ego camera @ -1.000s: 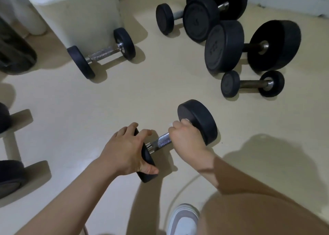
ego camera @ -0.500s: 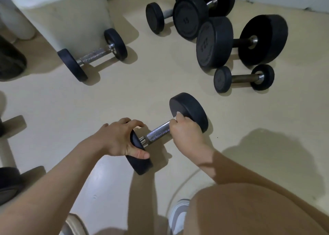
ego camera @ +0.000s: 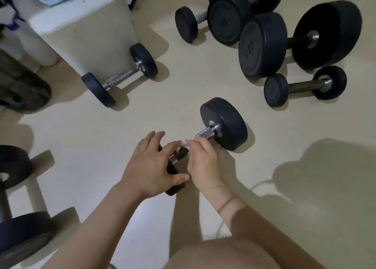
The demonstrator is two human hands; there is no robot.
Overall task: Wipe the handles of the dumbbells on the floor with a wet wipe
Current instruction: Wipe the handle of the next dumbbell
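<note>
A small black dumbbell (ego camera: 224,122) lies on the cream floor at the centre, its knurled chrome handle (ego camera: 205,134) running down-left. My left hand (ego camera: 150,164) grips the near weight plate, thumb under its edge and fingers over the top. My right hand (ego camera: 203,162) is curled round the handle close to the near plate, with a bit of white wet wipe (ego camera: 186,143) showing at its fingertips. The far end of the handle is bare.
Another dumbbell (ego camera: 120,75) leans by a white box (ego camera: 85,28) at upper left. Several bigger dumbbells (ego camera: 262,44) crowd the upper right, a small one (ego camera: 305,86) in front. Dark weights (ego camera: 18,238) sit at the left edge. My knee fills the bottom.
My right hand has slid down the handle from the far plate toward the near plate. My left hand has stayed on the near plate with its fingers more spread.
</note>
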